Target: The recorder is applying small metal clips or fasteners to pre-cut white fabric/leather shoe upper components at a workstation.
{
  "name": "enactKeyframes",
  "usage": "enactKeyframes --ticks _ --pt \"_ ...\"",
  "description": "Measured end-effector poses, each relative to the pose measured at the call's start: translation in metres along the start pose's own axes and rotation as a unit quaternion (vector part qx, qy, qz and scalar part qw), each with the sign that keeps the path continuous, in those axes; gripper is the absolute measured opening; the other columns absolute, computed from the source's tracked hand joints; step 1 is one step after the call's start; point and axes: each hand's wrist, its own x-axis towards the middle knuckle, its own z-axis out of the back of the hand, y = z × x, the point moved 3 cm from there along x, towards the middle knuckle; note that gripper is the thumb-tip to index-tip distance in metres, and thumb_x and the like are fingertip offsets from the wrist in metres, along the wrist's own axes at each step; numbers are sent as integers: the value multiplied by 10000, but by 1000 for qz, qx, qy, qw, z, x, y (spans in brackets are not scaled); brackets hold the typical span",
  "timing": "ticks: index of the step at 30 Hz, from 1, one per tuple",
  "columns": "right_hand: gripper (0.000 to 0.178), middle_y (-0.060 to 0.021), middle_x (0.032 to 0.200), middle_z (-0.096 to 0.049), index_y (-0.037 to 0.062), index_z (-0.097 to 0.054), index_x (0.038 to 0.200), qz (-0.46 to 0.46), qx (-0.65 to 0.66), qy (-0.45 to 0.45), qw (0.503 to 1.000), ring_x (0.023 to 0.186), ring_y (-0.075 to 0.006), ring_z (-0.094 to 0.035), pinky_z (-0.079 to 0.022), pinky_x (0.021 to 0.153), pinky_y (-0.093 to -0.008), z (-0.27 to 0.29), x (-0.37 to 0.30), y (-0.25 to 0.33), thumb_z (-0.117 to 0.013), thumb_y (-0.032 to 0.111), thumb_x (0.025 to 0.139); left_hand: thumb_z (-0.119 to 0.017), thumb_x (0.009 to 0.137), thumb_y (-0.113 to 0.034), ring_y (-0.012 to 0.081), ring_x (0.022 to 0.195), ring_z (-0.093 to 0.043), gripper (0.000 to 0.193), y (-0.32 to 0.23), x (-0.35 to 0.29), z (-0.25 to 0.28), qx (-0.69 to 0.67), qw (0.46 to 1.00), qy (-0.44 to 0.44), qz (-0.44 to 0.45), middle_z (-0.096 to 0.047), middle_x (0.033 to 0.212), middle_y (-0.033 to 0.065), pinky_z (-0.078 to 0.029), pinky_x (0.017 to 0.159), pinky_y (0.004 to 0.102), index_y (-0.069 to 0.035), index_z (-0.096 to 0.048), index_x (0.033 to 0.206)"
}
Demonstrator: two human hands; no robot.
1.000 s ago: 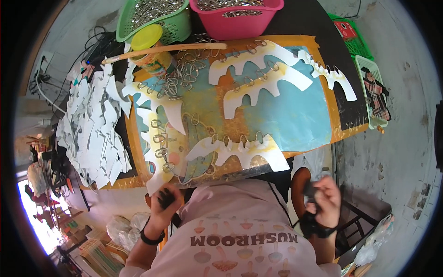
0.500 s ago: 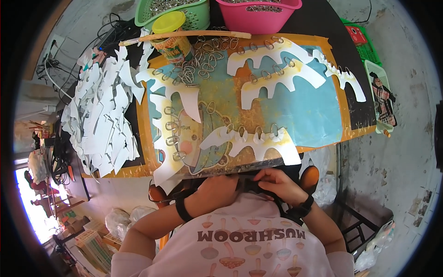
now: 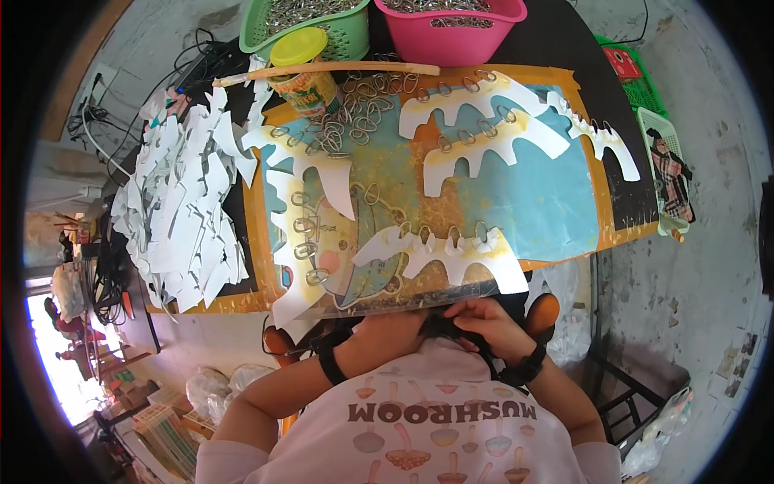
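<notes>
1. Black, the small item [image 3: 440, 326] sits between both hands at the shirt front, by the bench's [image 3: 564, 40] near edge. The right hand's [image 3: 493, 326] fingers seem to pinch it; the left hand's [image 3: 390, 332] I cannot tell. A weak pinch could drop it.
2. One white cutout [image 3: 300, 292] pokes past that edge; a brushing forearm could drag it and shift its metal rings [image 3: 306, 250].
3. Farther, a stick [image 3: 355, 70] crosses the yellow-lidded jar [image 3: 310, 95]; a jolt could roll it off.

Six white scalloped pieces [image 3: 492, 152], across mid-frame; two hands [image 3: 493, 324], lower centre. Two baskets [image 3: 459, 47], top edge; one yellow-lidded jar [image 3: 306, 91], upper left.
</notes>
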Motion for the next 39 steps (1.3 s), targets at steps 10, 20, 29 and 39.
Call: enactKeyframes --ticks 10,20,29,39 --pt "190 -5 753 -553 -9 -586 1104 -12 -8 1 1000 585 -66 -506 -406 498 -224 -1 5 -2 -559 52 927 -682 749 -246 372 777 -680 485 -4 2 -3 49 998 -48 -9 -652 847 243 -560 692 425 82 -568 1089" --pt "178 -31 813 -564 7 -572 1090 -33 -72 18 997 606 -84 -511 -413 515 -236 -11 14 1 -560 56 919 -612 784 -151 370 751 -684 505 -7 2 -8 78 994 -73 -3 -660 842 240 -564 661 441 98 -468 1200" --pt "223 -20 919 -592 32 -567 1117 14 -106 48 993 824 -75 -549 -452 737 -227 -11 16 -6 -597 52 897 -720 741 -176 414 878 -649 560 3 -10 9 -184 979 69 51 -636 966 252 -533 777 436 -6 -437 1192" --pt "492 -118 1138 -614 43 -478 1259 45 -391 90 915 1039 -218 -610 -478 898 -314 -19 -20 17 -688 89 816 -672 765 -64 378 924 -635 422 29 -49 20 -250 967 31 -30 -636 996 173 -520 800 433 -33 -533 1161"
